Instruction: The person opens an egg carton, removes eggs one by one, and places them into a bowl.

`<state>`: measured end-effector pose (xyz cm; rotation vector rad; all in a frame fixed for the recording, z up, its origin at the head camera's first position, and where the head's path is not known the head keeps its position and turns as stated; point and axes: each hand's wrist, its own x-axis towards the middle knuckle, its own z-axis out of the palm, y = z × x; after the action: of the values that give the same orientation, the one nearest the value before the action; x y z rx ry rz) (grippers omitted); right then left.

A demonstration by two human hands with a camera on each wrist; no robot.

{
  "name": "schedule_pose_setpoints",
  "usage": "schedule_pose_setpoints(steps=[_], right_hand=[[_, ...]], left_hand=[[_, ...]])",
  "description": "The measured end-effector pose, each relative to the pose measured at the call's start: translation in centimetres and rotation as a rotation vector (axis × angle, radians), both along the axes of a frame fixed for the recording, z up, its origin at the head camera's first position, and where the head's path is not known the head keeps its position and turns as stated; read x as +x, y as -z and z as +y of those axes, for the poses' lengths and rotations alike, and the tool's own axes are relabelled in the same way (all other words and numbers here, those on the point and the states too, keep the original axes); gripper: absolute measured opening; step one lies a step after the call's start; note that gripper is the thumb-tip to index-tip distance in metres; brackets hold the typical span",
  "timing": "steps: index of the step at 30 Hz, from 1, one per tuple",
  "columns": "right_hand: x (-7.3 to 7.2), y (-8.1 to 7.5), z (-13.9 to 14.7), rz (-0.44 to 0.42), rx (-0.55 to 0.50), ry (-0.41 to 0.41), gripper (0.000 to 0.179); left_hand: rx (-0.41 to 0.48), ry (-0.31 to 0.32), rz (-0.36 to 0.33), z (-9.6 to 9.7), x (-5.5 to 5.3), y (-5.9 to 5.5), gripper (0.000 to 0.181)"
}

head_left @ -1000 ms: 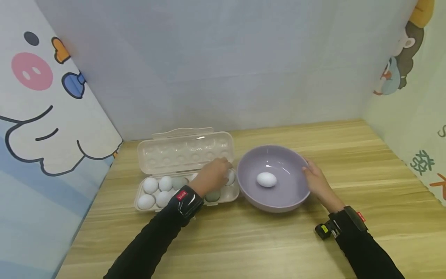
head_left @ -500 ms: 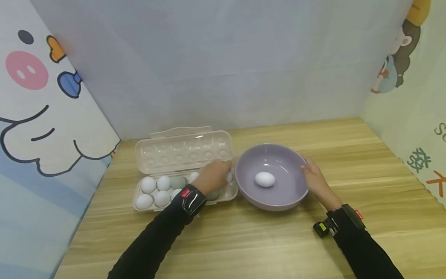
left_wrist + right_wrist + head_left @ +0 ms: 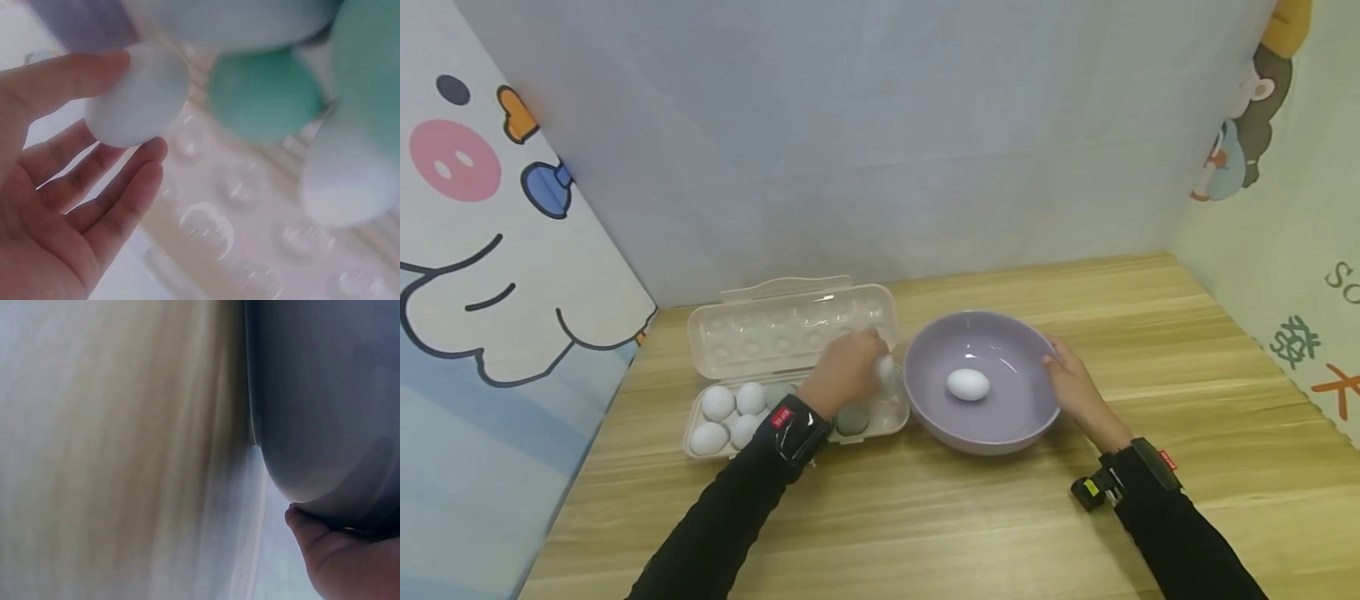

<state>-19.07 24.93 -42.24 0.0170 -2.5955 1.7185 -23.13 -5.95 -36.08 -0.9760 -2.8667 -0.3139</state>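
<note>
My left hand (image 3: 847,371) pinches a white egg (image 3: 144,97) between thumb and fingertips, over the right end of the egg carton (image 3: 892,419). The carton lies opened, its clear lid (image 3: 752,337) folded back. Several white eggs (image 3: 718,403) sit in its left cups, and a grey-green egg (image 3: 852,419) shows just below the hand, which with its wrist hides some of the cups. To the right stands a lilac bowl (image 3: 1011,417) with one white egg (image 3: 967,385) inside. My right hand (image 3: 1075,387) grips the bowl's right rim, thumb on top.
Bowl and carton stand side by side on the wood-grain table (image 3: 940,533). A pale cloth wall (image 3: 880,183) rises behind them. Printed cartoon panels (image 3: 460,275) flank the table on the left and right. A small camera (image 3: 1087,493) juts from the right wrist.
My left hand has lifted slightly up and back from the carton's right cups with a white egg. My right hand keeps its hold on the bowl, which stays in place.
</note>
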Motion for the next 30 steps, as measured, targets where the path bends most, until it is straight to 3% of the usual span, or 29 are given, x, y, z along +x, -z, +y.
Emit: schedule_pose_setpoints(steps=[7,10,13,20,26,30], right_hand=[[0.1,-0.2,0.0,-0.006,-0.009,0.003,0.042],[0.1,-0.2,0.0,-0.009,-0.009,0.004,0.042],[0.1,-0.2,0.0,-0.008,-0.013,0.005,0.042],[0.1,-0.1,0.2,-0.013,-0.013,0.012,0.041],[0.1,0.0,0.1,-0.024,-0.021,0.014,0.042],[0.1,0.0,0.1,-0.010,-0.018,0.015,0.041]], left_hand=[[0.158,0.071,0.165,0.3,0.1,-2.0,0.029],[0.219,0.143,0.193,1.1,0.5,-2.2,0.031],[0.237,0.216,0.171,2.3,1.1,-2.1,0.031],[0.132,0.292,0.021,5.7,2.2,-1.3,0.051],[0.037,0.328,0.006,7.1,2.4,-0.3,0.040],[-0.074,0.345,0.035,7.6,2.5,0.1,0.037]])
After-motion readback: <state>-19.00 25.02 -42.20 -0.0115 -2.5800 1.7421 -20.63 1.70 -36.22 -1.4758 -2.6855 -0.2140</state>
